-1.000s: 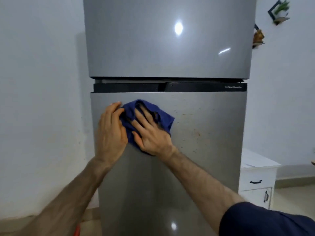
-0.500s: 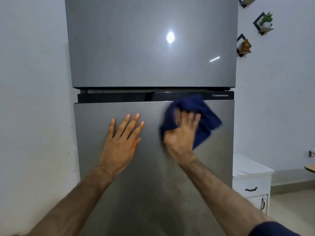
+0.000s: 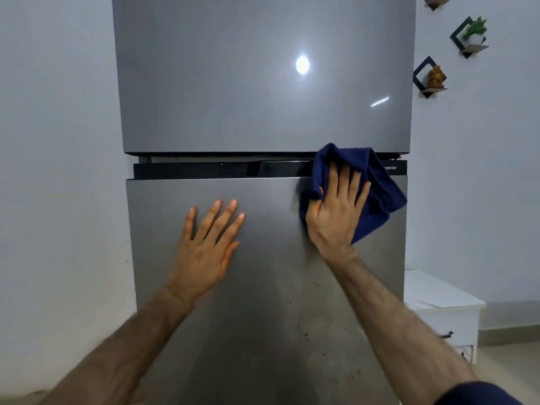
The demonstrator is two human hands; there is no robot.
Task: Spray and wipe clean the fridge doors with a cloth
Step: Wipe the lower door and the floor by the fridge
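A tall grey two-door fridge fills the middle of the head view, with an upper door [image 3: 248,83] and a lower door [image 3: 263,317] split by a black strip [image 3: 204,170]. My right hand [image 3: 336,214] presses a dark blue cloth [image 3: 377,194] flat against the top right corner of the lower door, the cloth overlapping the black strip. My left hand [image 3: 209,247] lies flat on the lower door with fingers spread and nothing in it. Small dark specks dot the lower door below my right forearm. No spray bottle is in view.
A white cabinet [image 3: 444,311] with dark handles stands right of the fridge. Small diamond-shaped wall shelves [image 3: 429,78] with a figurine and a plant [image 3: 470,35] hang on the right wall. A plain white wall runs along the left.
My right hand has swept the cloth from the upper left of the lower door across to its upper right corner. My left hand came off the cloth and rests flat on the door.
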